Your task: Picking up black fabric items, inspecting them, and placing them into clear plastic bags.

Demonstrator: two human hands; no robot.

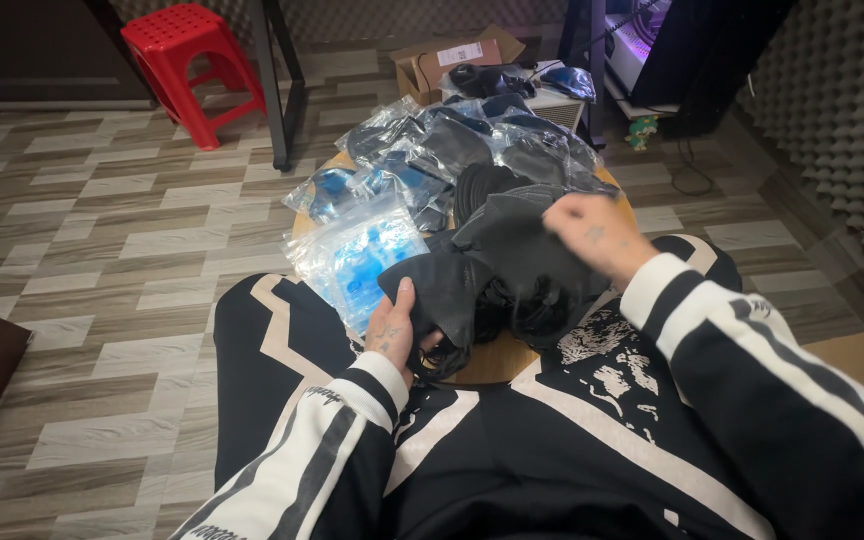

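Floor (102,240): grey and beige boards laid in a herringbone pattern, filling the left half of the view.
Person's clothing (512,460): black garments with cream stripes and a pale print, covering the lower part of the view; both sleeves reach up toward the table.
Round table (497,362): a low wooden top just ahead of the lap, nearly hidden by what lies on it; only its near rim shows bare.
Heap of clear bags (452,150): transparent plastic packets holding dark items, piled across the far and middle part of the table.
Red stool (187,60): a plastic stool standing on the floor at upper left, well apart from the table.
Cardboard box (452,58): open, on the floor beyond the table, beside more dark bagged items.
Blue-tinted packet (357,255): a clear bag with pale blue contents, lying at the table's left edge, just beside the left hand.
Black masks (497,265): a loose bundle of black fabric face masks at the near edge of the table, between the two hands.
Right hand (592,232): blurred, knuckles up, resting on the upper right of the bundle; whether its fingers pinch the fabric cannot be told.
Left hand (392,325): closed on the lower left of the bundle, thumb lying over the black fabric.
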